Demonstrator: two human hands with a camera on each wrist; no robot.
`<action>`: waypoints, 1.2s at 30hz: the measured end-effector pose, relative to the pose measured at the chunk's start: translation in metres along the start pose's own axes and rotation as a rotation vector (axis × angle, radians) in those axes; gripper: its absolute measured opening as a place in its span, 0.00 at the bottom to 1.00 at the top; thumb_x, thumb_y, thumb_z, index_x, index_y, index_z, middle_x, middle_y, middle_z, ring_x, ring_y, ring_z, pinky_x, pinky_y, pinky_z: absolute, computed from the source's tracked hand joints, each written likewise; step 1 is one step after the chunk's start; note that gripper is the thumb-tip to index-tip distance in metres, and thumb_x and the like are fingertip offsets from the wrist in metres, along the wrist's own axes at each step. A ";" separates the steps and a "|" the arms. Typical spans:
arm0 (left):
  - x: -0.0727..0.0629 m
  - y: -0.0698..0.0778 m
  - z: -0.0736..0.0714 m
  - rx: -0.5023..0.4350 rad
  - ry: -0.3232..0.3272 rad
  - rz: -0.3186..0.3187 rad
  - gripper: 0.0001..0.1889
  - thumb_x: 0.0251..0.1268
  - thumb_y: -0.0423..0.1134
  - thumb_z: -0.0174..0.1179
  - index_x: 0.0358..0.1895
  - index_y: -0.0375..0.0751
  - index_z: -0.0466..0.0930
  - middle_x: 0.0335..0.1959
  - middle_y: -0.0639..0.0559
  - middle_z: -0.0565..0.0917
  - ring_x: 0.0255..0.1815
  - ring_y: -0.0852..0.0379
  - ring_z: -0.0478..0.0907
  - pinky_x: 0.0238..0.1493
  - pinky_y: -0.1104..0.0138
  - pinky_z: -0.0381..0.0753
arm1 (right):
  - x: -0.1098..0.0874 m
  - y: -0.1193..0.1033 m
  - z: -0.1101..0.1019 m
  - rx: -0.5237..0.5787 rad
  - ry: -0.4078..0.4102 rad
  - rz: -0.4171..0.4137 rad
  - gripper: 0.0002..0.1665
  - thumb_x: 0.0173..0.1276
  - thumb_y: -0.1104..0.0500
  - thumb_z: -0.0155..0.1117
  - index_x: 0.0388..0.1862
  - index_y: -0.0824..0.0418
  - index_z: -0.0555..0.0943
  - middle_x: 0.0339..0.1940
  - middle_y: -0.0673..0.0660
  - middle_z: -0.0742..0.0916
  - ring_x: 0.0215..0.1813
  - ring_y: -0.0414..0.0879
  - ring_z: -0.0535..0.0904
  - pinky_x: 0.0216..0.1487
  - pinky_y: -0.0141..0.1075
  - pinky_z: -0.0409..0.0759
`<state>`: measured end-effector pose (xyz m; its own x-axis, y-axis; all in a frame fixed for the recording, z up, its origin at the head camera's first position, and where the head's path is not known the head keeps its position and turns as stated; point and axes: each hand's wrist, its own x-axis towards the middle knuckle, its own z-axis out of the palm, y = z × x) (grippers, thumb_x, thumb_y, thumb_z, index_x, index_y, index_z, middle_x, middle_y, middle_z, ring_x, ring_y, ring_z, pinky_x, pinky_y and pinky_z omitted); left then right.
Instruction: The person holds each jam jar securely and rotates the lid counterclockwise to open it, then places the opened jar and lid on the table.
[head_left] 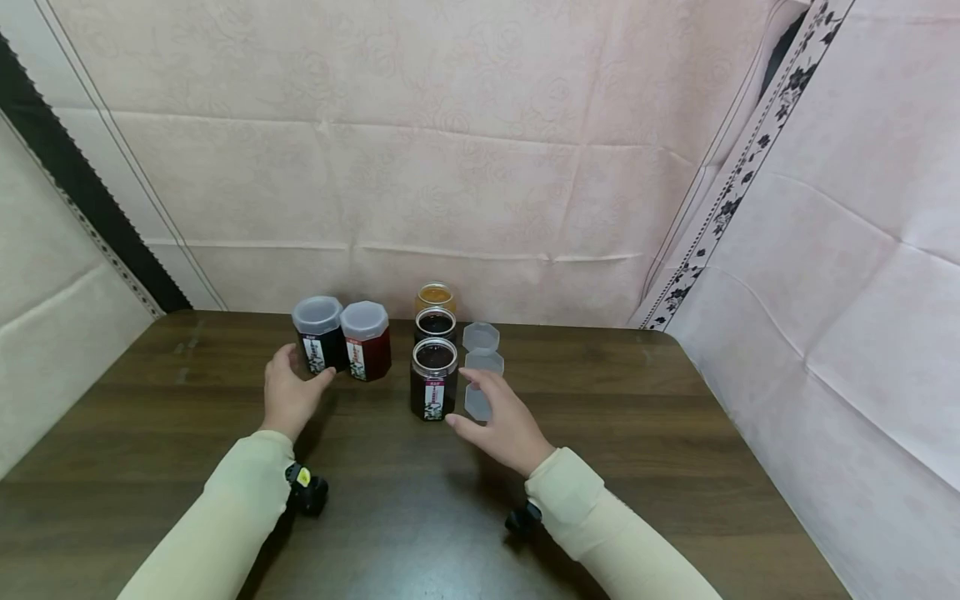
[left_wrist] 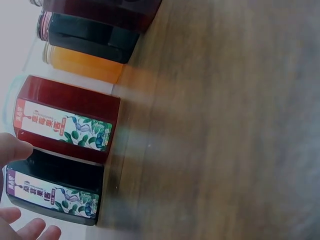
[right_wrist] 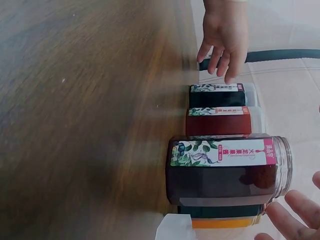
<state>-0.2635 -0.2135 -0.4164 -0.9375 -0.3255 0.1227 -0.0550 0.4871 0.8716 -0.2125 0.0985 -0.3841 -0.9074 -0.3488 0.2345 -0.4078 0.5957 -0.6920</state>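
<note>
My left hand [head_left: 291,393] is beside a lidded jar of dark jam [head_left: 324,343], its thumb and fingers spread apart. In the left wrist view, that dark jar [left_wrist: 55,189] appears between the thumb and fingers without a visible grip. Against it stands a lidded red jam jar [head_left: 367,348]. My right hand [head_left: 506,423] reaches toward the front lidless jar of dark jam [head_left: 427,392], thumb and fingers parted at its right side. Behind this jar are another lidless dark jar [head_left: 435,322] and a lidless orange-yellow jar [head_left: 435,295], partly hidden.
Three translucent lids lie in a column right of the lidless jars, including the far lid [head_left: 481,336] and the near lid [head_left: 477,403], partly behind my right hand. The brown wooden table [head_left: 390,517] meets a pale cloth [head_left: 450,183] at its back edge.
</note>
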 end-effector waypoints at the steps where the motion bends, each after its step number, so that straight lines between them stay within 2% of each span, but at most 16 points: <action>1: 0.001 0.000 0.000 0.000 0.000 -0.005 0.40 0.62 0.39 0.62 0.72 0.27 0.50 0.65 0.27 0.60 0.66 0.34 0.59 0.67 0.45 0.61 | 0.000 -0.001 0.000 -0.010 0.001 -0.004 0.39 0.62 0.46 0.68 0.70 0.53 0.67 0.66 0.55 0.74 0.65 0.50 0.71 0.63 0.50 0.73; 7: 0.009 0.000 0.001 -0.011 0.003 -0.019 0.40 0.62 0.39 0.62 0.72 0.27 0.50 0.66 0.26 0.60 0.66 0.33 0.59 0.66 0.45 0.62 | 0.000 -0.006 0.001 -0.055 -0.002 -0.015 0.40 0.62 0.45 0.67 0.71 0.52 0.66 0.67 0.53 0.73 0.64 0.48 0.71 0.63 0.48 0.73; 11: 0.015 -0.002 0.001 -0.020 0.001 -0.028 0.42 0.62 0.41 0.62 0.73 0.29 0.50 0.67 0.27 0.58 0.67 0.34 0.58 0.67 0.45 0.61 | 0.000 -0.008 0.000 -0.050 -0.004 -0.021 0.40 0.62 0.45 0.67 0.71 0.52 0.66 0.68 0.54 0.73 0.64 0.50 0.72 0.62 0.49 0.74; 15: 0.020 -0.003 0.000 -0.028 -0.007 -0.044 0.43 0.63 0.42 0.63 0.73 0.30 0.48 0.68 0.28 0.57 0.68 0.34 0.57 0.68 0.45 0.61 | 0.001 -0.011 0.001 -0.059 0.002 -0.043 0.39 0.62 0.45 0.67 0.70 0.52 0.66 0.68 0.54 0.73 0.64 0.52 0.72 0.62 0.49 0.74; 19: 0.024 -0.003 0.000 -0.035 -0.015 -0.059 0.43 0.63 0.43 0.62 0.74 0.31 0.47 0.69 0.28 0.57 0.69 0.34 0.56 0.68 0.45 0.61 | 0.001 -0.014 0.003 -0.084 0.004 -0.076 0.39 0.62 0.45 0.67 0.70 0.52 0.67 0.67 0.53 0.73 0.64 0.49 0.72 0.62 0.48 0.74; 25: 0.028 -0.004 -0.001 -0.035 -0.024 -0.071 0.43 0.63 0.43 0.61 0.74 0.32 0.46 0.70 0.29 0.55 0.70 0.34 0.55 0.69 0.44 0.60 | 0.004 -0.019 0.006 -0.090 -0.004 -0.104 0.39 0.62 0.45 0.67 0.70 0.53 0.66 0.68 0.53 0.73 0.65 0.46 0.71 0.64 0.45 0.73; 36: 0.034 -0.010 0.000 -0.051 -0.041 -0.096 0.46 0.62 0.44 0.63 0.75 0.32 0.44 0.70 0.29 0.55 0.70 0.35 0.55 0.69 0.45 0.59 | 0.010 -0.026 0.008 -0.094 -0.017 -0.104 0.39 0.63 0.46 0.67 0.70 0.54 0.66 0.68 0.54 0.73 0.66 0.47 0.71 0.63 0.44 0.74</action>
<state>-0.2949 -0.2292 -0.4205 -0.9421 -0.3349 0.0190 -0.1288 0.4133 0.9014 -0.2106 0.0742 -0.3690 -0.8581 -0.4241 0.2895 -0.5082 0.6205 -0.5973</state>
